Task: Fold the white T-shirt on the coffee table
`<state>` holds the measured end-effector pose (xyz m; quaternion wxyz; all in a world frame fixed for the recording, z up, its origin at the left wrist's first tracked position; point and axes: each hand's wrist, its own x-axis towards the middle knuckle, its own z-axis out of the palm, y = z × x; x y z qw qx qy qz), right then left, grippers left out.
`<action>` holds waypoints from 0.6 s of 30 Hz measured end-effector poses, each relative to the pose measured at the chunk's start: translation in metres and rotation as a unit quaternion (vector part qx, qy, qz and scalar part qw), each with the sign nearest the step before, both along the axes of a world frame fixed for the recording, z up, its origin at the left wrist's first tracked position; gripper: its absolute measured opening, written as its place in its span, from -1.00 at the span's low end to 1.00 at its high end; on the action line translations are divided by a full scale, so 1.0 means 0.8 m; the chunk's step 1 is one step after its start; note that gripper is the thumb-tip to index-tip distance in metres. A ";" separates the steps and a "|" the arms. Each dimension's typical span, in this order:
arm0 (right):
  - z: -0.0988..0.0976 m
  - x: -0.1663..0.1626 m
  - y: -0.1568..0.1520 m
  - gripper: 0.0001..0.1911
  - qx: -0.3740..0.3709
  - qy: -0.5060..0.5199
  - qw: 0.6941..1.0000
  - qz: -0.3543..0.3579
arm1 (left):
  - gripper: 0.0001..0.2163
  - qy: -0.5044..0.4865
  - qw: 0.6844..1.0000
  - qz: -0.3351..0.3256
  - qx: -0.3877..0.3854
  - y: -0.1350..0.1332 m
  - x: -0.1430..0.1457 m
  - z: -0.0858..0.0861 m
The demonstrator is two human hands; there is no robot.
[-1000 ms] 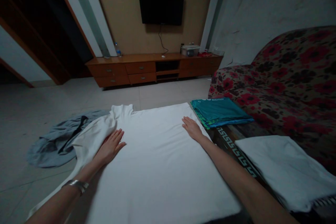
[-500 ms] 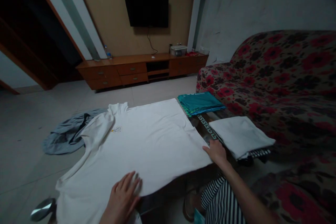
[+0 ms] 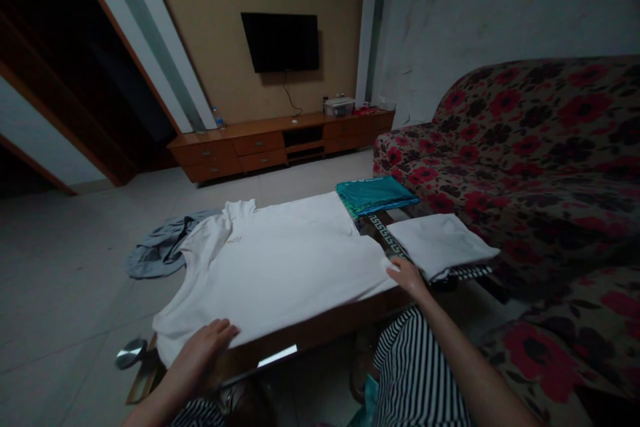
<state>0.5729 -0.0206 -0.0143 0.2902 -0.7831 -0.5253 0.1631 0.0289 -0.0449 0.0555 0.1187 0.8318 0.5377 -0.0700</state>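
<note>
Fingers of the right hand [image 3: 407, 277] pinch a corner of the white shirt [image 3: 290, 257] at its three o'clock. The left hand [image 3: 210, 340] sits by the near edge, toward seven; whether its fingers grip cloth, I cannot tell. The shirt lies spread over the low table [image 3: 325, 325], a teal pile [image 3: 377, 193] at two o'clock. A second ago both palms are flat on the fabric; now the shirt seems managed by its edge, not pressed from above.

Shirt [image 3: 295, 253] spread on table [image 3: 384, 235], stack [image 3: 377, 193] placed by far-right corner, pile [image 3: 443, 240] set along right edge; garment [image 3: 159, 250] on floor [image 3: 75, 247] past far-left corner; sofa [image 3: 525, 140] at right, cabinet [image 3: 260, 151] behind.
</note>
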 end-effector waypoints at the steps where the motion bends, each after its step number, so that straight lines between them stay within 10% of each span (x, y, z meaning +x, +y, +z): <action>1: -0.010 0.003 -0.011 -0.83 -0.029 -0.007 0.999 0.019 | -0.56 0.007 0.999 -0.009 -0.040 -0.006 -0.003 -0.010; 18: -0.036 0.027 -0.075 -0.76 -0.075 -0.045 0.996 0.022 | -0.54 0.131 0.983 -0.052 -0.121 -0.003 0.041 -0.051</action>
